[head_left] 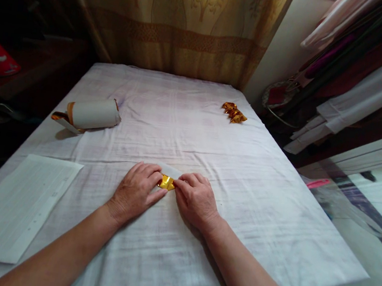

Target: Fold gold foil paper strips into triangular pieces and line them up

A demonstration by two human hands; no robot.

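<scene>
A small piece of shiny gold foil paper (167, 182) lies on the cloth-covered table between my two hands. My left hand (138, 187) presses its left end with closed fingers, the thumb along the near edge. From the other side my right hand (197, 198) pinches the right end between thumb and fingertips. A pale strip (169, 171), perhaps the paper's white backing, shows just beyond the foil. Several folded gold foil pieces (234, 113) sit in a row at the far right of the table.
A white roll (94, 114) with gold foil at its open end rests at the left. Nearer me lies a lined paper sheet (15, 206). A curtain (177, 33) hangs behind the table (266, 209); clothes (370, 87) hang at the right, above a clear plastic bag (347, 210).
</scene>
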